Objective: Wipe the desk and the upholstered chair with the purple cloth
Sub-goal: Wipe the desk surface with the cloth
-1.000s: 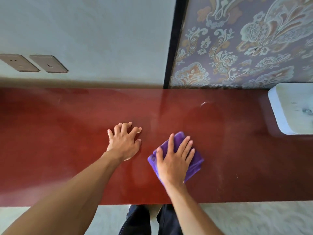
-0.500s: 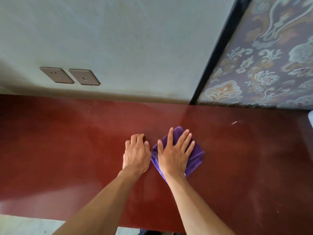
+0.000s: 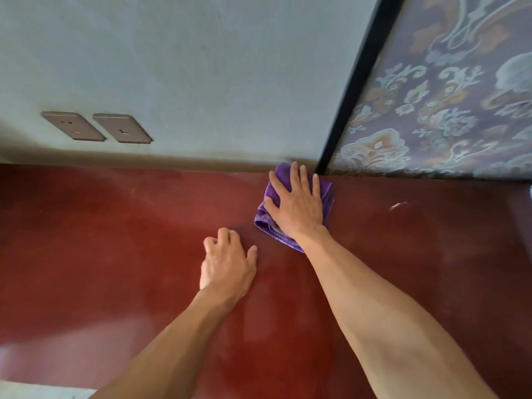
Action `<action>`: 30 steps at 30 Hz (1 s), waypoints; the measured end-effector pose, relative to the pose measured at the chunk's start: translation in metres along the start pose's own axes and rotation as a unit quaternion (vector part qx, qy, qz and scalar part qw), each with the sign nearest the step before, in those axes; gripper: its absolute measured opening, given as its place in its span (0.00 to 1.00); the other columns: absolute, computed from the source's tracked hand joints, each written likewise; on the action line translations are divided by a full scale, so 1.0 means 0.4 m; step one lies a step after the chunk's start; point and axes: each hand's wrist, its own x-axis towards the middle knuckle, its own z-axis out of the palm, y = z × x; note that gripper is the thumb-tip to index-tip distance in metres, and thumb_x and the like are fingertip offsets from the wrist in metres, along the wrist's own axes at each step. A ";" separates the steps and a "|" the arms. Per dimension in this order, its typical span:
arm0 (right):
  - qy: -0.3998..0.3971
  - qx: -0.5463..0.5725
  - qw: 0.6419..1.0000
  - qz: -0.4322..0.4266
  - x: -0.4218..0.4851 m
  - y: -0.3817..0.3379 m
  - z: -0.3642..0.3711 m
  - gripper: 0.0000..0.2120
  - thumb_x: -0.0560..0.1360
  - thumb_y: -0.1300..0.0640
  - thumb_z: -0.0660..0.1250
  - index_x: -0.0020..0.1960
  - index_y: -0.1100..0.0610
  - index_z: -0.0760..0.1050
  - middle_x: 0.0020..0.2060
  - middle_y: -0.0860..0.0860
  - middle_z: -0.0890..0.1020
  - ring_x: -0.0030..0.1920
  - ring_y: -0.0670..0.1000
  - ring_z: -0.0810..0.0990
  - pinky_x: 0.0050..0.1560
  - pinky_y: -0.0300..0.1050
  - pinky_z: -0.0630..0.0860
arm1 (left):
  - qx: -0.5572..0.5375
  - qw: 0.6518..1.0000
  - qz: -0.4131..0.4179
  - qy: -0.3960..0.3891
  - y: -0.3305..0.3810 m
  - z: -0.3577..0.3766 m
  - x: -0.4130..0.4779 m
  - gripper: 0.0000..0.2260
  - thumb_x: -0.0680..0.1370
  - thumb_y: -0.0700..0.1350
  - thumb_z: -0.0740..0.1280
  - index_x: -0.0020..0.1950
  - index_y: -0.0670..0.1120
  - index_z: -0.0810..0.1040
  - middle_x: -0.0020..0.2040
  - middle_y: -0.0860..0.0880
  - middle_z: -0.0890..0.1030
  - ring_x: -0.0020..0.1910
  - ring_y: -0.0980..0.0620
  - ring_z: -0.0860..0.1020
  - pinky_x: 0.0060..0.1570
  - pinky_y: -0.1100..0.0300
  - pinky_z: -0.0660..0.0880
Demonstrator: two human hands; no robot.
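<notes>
Head view: right grip (image 3: 296,208) is flat, pressing the cloth (image 3: 326,194), which has slid from the middle of the surface (image 3: 100,240) to its back edge. Left grip (image 3: 227,263) rests loosely curled, holding nothing. Back strip's getting wiped, chair comes later I guess.

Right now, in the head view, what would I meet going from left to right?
first wall plate → second wall plate → left hand → right hand flat on purple cloth → patterned wall panel
</notes>
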 end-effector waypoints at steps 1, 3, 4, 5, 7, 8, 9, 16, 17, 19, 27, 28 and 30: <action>-0.003 -0.004 1.000 0.010 -0.010 0.047 -0.012 0.36 0.77 0.34 0.44 0.82 0.43 0.57 0.83 0.60 0.53 0.83 0.61 0.50 0.80 0.65 0.45 | 0.010 1.000 -0.002 0.003 0.005 0.004 -0.004 0.24 0.79 0.64 0.58 0.62 0.45 0.71 0.59 0.49 0.69 0.56 0.44 0.69 0.41 0.50 0.75; 0.005 -0.024 0.999 0.037 -0.030 0.151 -0.034 0.35 0.76 0.34 0.45 0.81 0.41 0.58 0.83 0.58 0.55 0.82 0.61 0.52 0.80 0.66 0.45 | 0.036 0.999 0.000 0.011 0.016 0.011 -0.008 0.30 0.77 0.67 0.60 0.64 0.43 0.71 0.59 0.48 0.69 0.55 0.43 0.69 0.42 0.48 0.78; 0.009 -0.038 0.998 0.048 -0.042 0.204 -0.041 0.35 0.76 0.34 0.46 0.81 0.40 0.58 0.83 0.57 0.56 0.82 0.62 0.53 0.80 0.67 0.45 | 0.047 0.999 0.001 0.014 0.021 0.013 -0.007 0.32 0.76 0.68 0.60 0.65 0.42 0.71 0.59 0.47 0.69 0.55 0.43 0.69 0.42 0.49 0.79; 0.010 -0.049 0.997 0.060 -0.055 0.256 -0.047 0.34 0.76 0.34 0.47 0.81 0.40 0.58 0.82 0.57 0.57 0.82 0.62 0.54 0.79 0.67 0.45 | 0.055 0.998 0.003 0.014 0.026 0.015 -0.005 0.34 0.76 0.68 0.60 0.66 0.41 0.71 0.59 0.47 0.69 0.54 0.43 0.69 0.42 0.49 0.79; 0.005 -0.062 0.995 0.083 -0.084 0.353 -0.057 0.34 0.76 0.34 0.46 0.81 0.39 0.56 0.83 0.57 0.57 0.82 0.63 0.54 0.79 0.67 0.46 | 0.068 0.998 0.006 0.013 0.031 0.015 0.000 0.35 0.76 0.69 0.60 0.66 0.40 0.71 0.59 0.46 0.69 0.53 0.43 0.69 0.41 0.50 0.78; 0.002 -0.070 0.993 0.096 -0.101 0.397 -0.060 0.33 0.76 0.34 0.46 0.81 0.38 0.55 0.83 0.56 0.56 0.82 0.62 0.54 0.79 0.67 0.46 | 0.073 0.997 0.008 0.013 0.032 0.014 0.002 0.35 0.76 0.69 0.59 0.66 0.40 0.71 0.58 0.46 0.68 0.53 0.43 0.69 0.41 0.50 0.78; 0.001 -0.076 0.991 0.110 -0.119 0.437 -0.061 0.33 0.77 0.34 0.46 0.81 0.38 0.54 0.83 0.56 0.56 0.82 0.62 0.53 0.79 0.67 0.47 | 0.077 0.997 0.008 0.012 0.034 0.014 0.002 0.35 0.76 0.69 0.59 0.66 0.40 0.71 0.58 0.46 0.68 0.53 0.43 0.69 0.41 0.50 0.78; 0.009 -0.055 0.967 0.247 -0.274 0.579 -0.065 0.33 0.77 0.36 0.46 0.82 0.39 0.54 0.83 0.56 0.55 0.82 0.63 0.52 0.79 0.67 0.48 | 0.080 0.997 0.001 0.003 0.045 0.015 -0.004 0.35 0.76 0.68 0.60 0.65 0.38 0.71 0.58 0.44 0.68 0.55 0.40 0.68 0.40 0.49 0.76; 0.008 -0.049 0.963 0.264 -0.303 0.585 -0.064 0.33 0.77 0.36 0.45 0.82 0.39 0.54 0.83 0.57 0.55 0.82 0.63 0.52 0.79 0.67 0.47 | 0.077 0.997 -0.003 0.000 0.045 0.016 -0.005 0.35 0.76 0.67 0.61 0.65 0.37 0.71 0.59 0.43 0.69 0.55 0.39 0.68 0.41 0.47 0.77; 0.007 -0.048 0.955 0.291 -0.370 0.600 -0.059 0.33 0.77 0.36 0.45 0.82 0.40 0.53 0.83 0.57 0.55 0.82 0.63 0.53 0.79 0.67 0.47 | 0.069 0.998 -0.001 -0.001 0.044 0.021 -0.009 0.34 0.76 0.66 0.64 0.64 0.35 0.71 0.59 0.40 0.70 0.55 0.35 0.68 0.42 0.44 0.76; -0.003 -0.035 0.908 0.418 -0.661 0.684 -0.050 0.32 0.79 0.36 0.46 0.82 0.40 0.52 0.83 0.57 0.55 0.82 0.63 0.53 0.78 0.69 0.48 | 0.069 0.997 0.012 -0.018 0.045 0.016 -0.005 0.36 0.77 0.66 0.62 0.65 0.33 0.70 0.59 0.37 0.70 0.55 0.32 0.68 0.43 0.41 0.76; -0.003 -0.030 0.898 0.440 -0.697 0.688 -0.046 0.32 0.79 0.36 0.48 0.82 0.40 0.53 0.83 0.57 0.55 0.82 0.64 0.53 0.78 0.70 0.48 | 0.063 0.998 0.013 -0.015 0.046 0.015 -0.006 0.36 0.77 0.66 0.62 0.65 0.33 0.70 0.59 0.37 0.70 0.55 0.32 0.68 0.43 0.41 0.76; 0.000 -0.017 0.876 0.483 -0.759 0.693 -0.034 0.30 0.81 0.38 0.54 0.82 0.40 0.54 0.83 0.57 0.55 0.82 0.64 0.53 0.78 0.72 0.49 | 0.056 0.998 0.016 -0.014 0.051 0.014 -0.014 0.36 0.77 0.65 0.62 0.65 0.32 0.69 0.59 0.36 0.70 0.55 0.32 0.68 0.43 0.41 0.77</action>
